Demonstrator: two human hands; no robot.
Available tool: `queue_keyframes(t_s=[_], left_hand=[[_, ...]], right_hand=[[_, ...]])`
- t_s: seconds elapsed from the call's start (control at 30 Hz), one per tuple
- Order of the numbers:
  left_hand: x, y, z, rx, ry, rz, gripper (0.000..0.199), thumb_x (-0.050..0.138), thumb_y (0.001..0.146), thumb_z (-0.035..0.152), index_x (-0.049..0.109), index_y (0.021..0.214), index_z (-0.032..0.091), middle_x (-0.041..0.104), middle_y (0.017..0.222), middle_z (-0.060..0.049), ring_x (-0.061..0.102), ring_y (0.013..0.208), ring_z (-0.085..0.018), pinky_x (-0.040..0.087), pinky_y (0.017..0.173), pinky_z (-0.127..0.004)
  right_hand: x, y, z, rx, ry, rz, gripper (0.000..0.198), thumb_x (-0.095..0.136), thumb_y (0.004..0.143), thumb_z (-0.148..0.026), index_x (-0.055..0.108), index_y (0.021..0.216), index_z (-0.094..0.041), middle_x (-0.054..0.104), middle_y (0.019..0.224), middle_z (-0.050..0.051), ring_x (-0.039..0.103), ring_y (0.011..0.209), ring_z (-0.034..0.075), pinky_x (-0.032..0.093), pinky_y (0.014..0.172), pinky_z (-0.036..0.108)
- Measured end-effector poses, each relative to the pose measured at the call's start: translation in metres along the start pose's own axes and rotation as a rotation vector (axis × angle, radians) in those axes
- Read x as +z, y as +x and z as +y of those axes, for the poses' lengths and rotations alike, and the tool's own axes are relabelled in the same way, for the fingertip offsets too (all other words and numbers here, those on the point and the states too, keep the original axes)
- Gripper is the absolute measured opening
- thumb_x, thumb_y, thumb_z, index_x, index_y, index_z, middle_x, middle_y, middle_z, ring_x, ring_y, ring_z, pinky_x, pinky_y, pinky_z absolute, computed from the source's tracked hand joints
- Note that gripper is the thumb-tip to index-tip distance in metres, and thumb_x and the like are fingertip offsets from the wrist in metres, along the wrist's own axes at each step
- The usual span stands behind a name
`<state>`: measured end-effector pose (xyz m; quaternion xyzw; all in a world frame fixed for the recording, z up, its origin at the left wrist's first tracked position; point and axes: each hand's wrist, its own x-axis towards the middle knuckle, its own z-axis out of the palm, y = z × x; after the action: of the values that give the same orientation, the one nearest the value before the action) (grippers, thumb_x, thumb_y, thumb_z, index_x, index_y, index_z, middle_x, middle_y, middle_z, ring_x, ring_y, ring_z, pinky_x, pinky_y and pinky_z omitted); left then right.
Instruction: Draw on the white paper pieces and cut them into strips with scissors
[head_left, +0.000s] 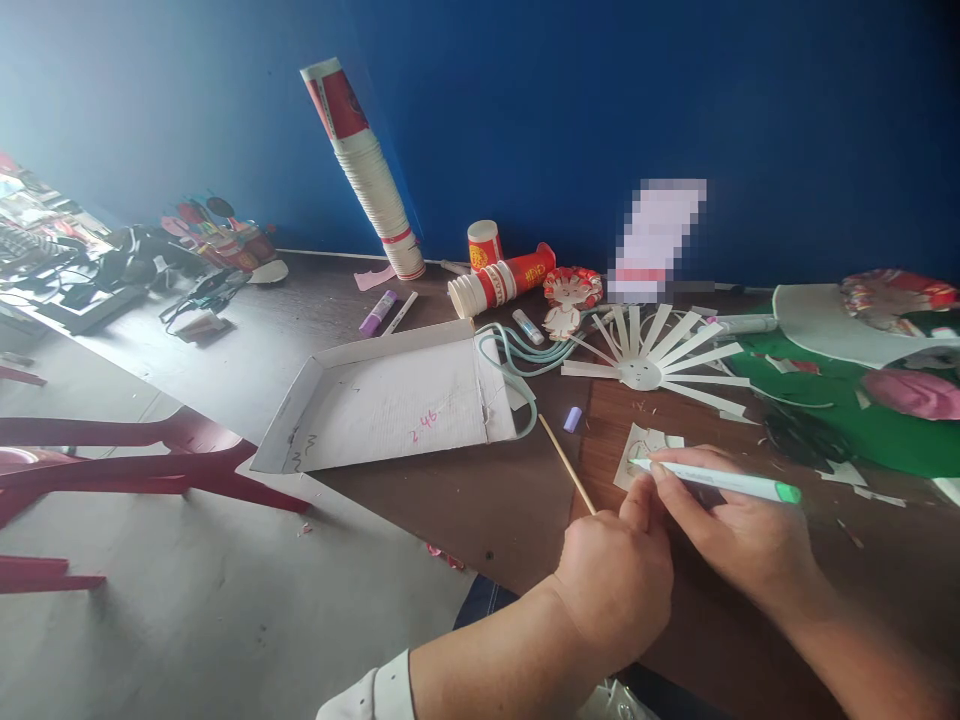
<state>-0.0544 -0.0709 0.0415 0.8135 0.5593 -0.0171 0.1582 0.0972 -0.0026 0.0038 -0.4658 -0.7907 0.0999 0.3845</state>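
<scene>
Deep blue wall (510,110) runs behind the brown counter (450,520), with a red plastic chair (202,450) on the grey floor at the left; a tall stack of paper cups (375,190) stands near the wall, and more red-and-white cups (502,282) lie on their side just beside it. Nearer the person, a shallow white cardboard box (397,400) sits open, a pale looped cord (517,365) against its end; right of that is a white paper cutout (640,375) with long strips fanning outward; a green sheet (780,385) spreads further right, scraps upon it.

Down in front, the right hand (750,535) grips a pale marker (705,477), its tip at a small piece of paper (624,472) on the counter; the left hand (622,575) is curled, a finger at that paper's near edge; a thin wooden stick (568,466) reaches up to its knuckles, though I can't tell whether it's held.
</scene>
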Motion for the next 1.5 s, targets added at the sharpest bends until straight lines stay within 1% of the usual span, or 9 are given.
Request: queue_keyframes(t_s=[0.1,0.3,0.47,0.6,0.73,0.97,1.2,1.37,1.5], left_hand=[[0.001,0.000,0.000,-0.002,0.007,0.008,0.062,0.049,0.094,0.025,0.041,0.154,0.010,0.047,0.157,-0.019,0.072,0.081,-0.017,0.055,0.060,-0.027],[0.001,-0.001,0.000,0.011,0.005,-0.001,0.059,0.049,0.094,0.025,0.046,0.151,0.009,0.044,0.160,-0.018,0.072,0.081,-0.017,0.055,0.059,-0.028],[0.002,0.000,0.000,0.010,-0.005,0.009,0.060,0.050,0.093,0.025,0.046,0.151,0.009,0.043,0.160,-0.017,0.072,0.081,-0.017,0.056,0.059,-0.028],[0.002,0.000,0.000,0.010,-0.001,0.011,0.063,0.050,0.093,0.024,0.043,0.153,0.008,0.043,0.160,-0.016,0.072,0.081,-0.018,0.057,0.058,-0.029],[0.003,0.000,0.000,0.010,0.006,0.021,0.063,0.050,0.093,0.025,0.042,0.154,0.007,0.044,0.159,-0.017,0.072,0.079,-0.017,0.056,0.058,-0.028],[0.010,0.000,-0.001,0.019,0.011,0.089,0.063,0.049,0.094,0.027,0.042,0.153,0.006,0.047,0.158,-0.017,0.071,0.078,-0.016,0.054,0.057,-0.028],[0.006,-0.001,-0.001,0.013,0.002,0.057,0.059,0.050,0.094,0.027,0.047,0.150,0.009,0.049,0.156,-0.018,0.072,0.079,-0.015,0.053,0.058,-0.026],[0.006,-0.001,0.000,0.014,0.005,0.058,0.059,0.049,0.095,0.026,0.047,0.150,0.007,0.048,0.157,-0.018,0.072,0.078,-0.016,0.054,0.057,-0.027],[0.005,-0.001,0.000,0.009,0.009,0.044,0.058,0.049,0.095,0.028,0.047,0.151,0.009,0.049,0.156,-0.018,0.072,0.078,-0.016,0.054,0.056,-0.027]], right_hand=[[0.001,-0.001,0.001,0.012,0.003,0.002,0.016,0.060,0.094,-0.034,0.072,0.095,-0.023,0.078,0.091,0.005,0.077,0.084,0.023,0.062,0.077,0.034],[0.000,0.004,-0.001,-0.056,-0.002,-0.023,0.015,0.059,0.094,-0.031,0.072,0.094,-0.023,0.079,0.089,0.005,0.077,0.082,0.023,0.062,0.077,0.033],[0.001,0.005,-0.002,-0.063,-0.020,-0.024,0.013,0.060,0.093,-0.027,0.072,0.093,-0.023,0.080,0.089,0.006,0.077,0.084,0.024,0.062,0.079,0.033],[0.002,0.005,-0.002,-0.049,-0.030,-0.024,0.013,0.060,0.093,-0.028,0.072,0.093,-0.023,0.080,0.090,0.006,0.078,0.084,0.024,0.062,0.077,0.032],[0.002,0.007,-0.003,-0.023,-0.032,-0.031,0.016,0.059,0.094,-0.030,0.072,0.091,-0.023,0.080,0.087,0.006,0.078,0.080,0.023,0.062,0.074,0.030],[0.002,0.009,-0.003,0.020,-0.042,-0.024,0.020,0.058,0.092,-0.034,0.074,0.089,-0.023,0.081,0.085,0.005,0.078,0.075,0.022,0.062,0.068,0.030],[0.003,0.010,-0.001,-0.016,-0.079,0.017,0.025,0.056,0.093,-0.036,0.075,0.089,-0.020,0.081,0.085,0.006,0.079,0.074,0.022,0.063,0.067,0.031],[0.005,0.009,0.000,0.024,-0.108,0.000,0.026,0.056,0.094,-0.037,0.076,0.091,-0.020,0.082,0.088,0.007,0.079,0.075,0.022,0.062,0.066,0.030],[0.006,0.006,0.003,0.045,-0.114,-0.001,0.027,0.057,0.093,-0.039,0.076,0.093,-0.020,0.082,0.091,0.008,0.079,0.078,0.023,0.062,0.067,0.030]])
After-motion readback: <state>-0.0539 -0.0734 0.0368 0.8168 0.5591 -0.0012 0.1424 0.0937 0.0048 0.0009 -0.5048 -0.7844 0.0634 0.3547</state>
